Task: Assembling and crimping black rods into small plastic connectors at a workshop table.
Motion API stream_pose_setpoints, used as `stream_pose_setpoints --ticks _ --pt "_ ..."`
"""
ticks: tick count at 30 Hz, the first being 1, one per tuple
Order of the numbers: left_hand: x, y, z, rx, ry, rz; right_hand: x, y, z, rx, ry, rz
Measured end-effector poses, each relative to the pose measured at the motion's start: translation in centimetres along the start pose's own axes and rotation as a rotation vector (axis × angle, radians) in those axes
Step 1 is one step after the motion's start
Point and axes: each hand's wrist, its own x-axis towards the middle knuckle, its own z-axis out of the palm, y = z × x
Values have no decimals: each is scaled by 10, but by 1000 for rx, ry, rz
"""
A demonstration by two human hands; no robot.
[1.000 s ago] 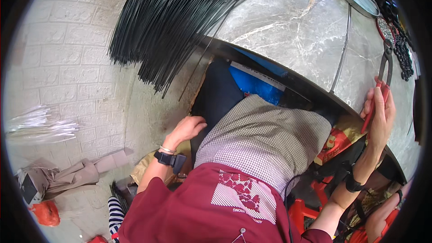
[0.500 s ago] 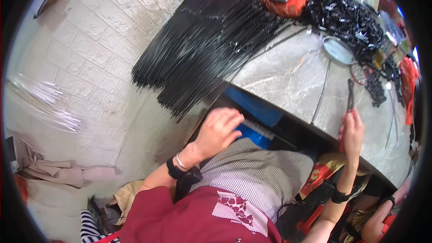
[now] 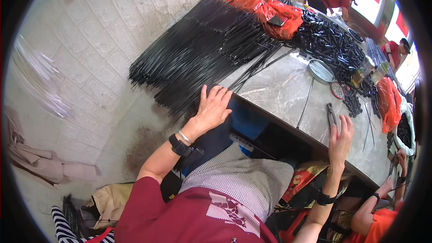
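Observation:
My left hand (image 3: 212,108) is at the table's near left corner, palm down with fingers stretched and a little apart, and holds nothing. Just beyond it lies a large bundle of long thin black rods (image 3: 198,45), whose ends hang over the table edge; whether my fingertips touch them I cannot tell. My right hand (image 3: 340,144) is over the front edge, closed around the red handles of a pair of pliers (image 3: 331,114). The dark jaws point away from me above the grey table top (image 3: 279,94). A single thin dark rod (image 3: 306,103) lies left of the pliers.
A round tin (image 3: 321,71), a small dish of beads (image 3: 336,90) and a heap of black pieces (image 3: 330,40) stand farther back. Red plastic bags (image 3: 279,18) lie behind the rods. A co-worker's arms (image 3: 378,198) are at the right; other people work at the back.
My left hand has moved up from over my lap toward the rods, its fingers stretching out. My right hand still holds the pliers, now turned. The view has shifted, showing more of the room.

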Motion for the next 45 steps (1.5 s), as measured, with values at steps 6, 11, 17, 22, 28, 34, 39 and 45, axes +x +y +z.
stream_pose_setpoints --ticks 6,11,17,22,28,34,39,45 --pt "6 2 -5 -481 -13 -3 6 -116 3 1274 -466 417" --pt "-6 -4 -5 -593 22 -145 -8 -184 63 1411 -913 615" --pt "-27 -13 -5 -907 -164 -368 -13 -248 97 1603 -869 717" --pt "-22 -12 -17 -987 -209 -382 -10 -263 104 1606 -771 714" --pt "-26 -19 5 -1293 -268 -431 -5 -252 95 1681 -817 836" --pt "-29 -14 13 -1417 -303 -432 -4 -243 91 1706 -887 927" --pt "-28 -11 12 -1517 -344 -474 -8 -233 85 1783 -936 974" --pt "-29 -10 13 -1523 -366 -440 -9 -223 77 1846 -973 1075"
